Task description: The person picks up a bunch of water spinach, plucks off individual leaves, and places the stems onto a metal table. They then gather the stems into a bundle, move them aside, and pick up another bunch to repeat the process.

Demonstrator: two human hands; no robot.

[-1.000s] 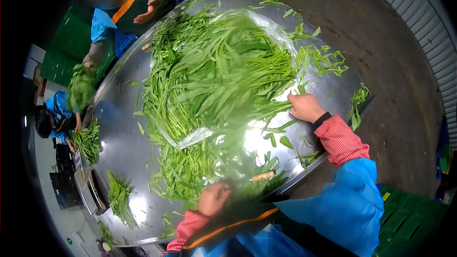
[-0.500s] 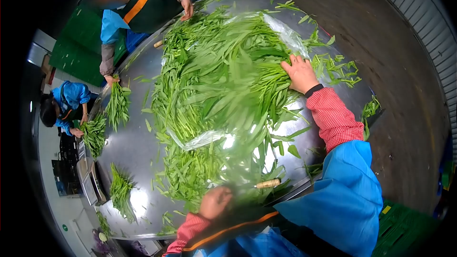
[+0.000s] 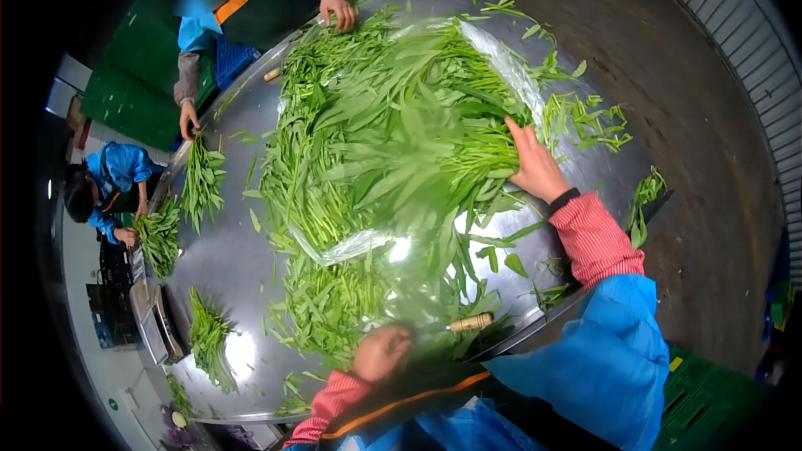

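A big heap of long green leafy stalks (image 3: 393, 134) covers the middle of a shiny steel table (image 3: 225, 250). My right hand (image 3: 535, 167) reaches into the heap's right side, fingers closed around a bunch of stalks. My left hand (image 3: 380, 352) is close to my body at the table's near edge, blurred, shut on a bunch of stalks. A wooden-handled knife (image 3: 468, 322) lies on the table just right of my left hand. Clear plastic sheet (image 3: 351, 244) shows under the heap.
Across the table a person in blue with an apron has one hand (image 3: 338, 10) on the heap and another (image 3: 189, 119) on a small bunch (image 3: 203, 182). Another person (image 3: 109, 188) works at far left. Smaller piles (image 3: 209, 338) lie along the left edge; green crates (image 3: 710, 392) stand lower right.
My right hand went up onto the heap's right side, then pulled back slightly toward me gripping stalks. The person opposite lowered a bunch onto the table and put a hand on the heap.
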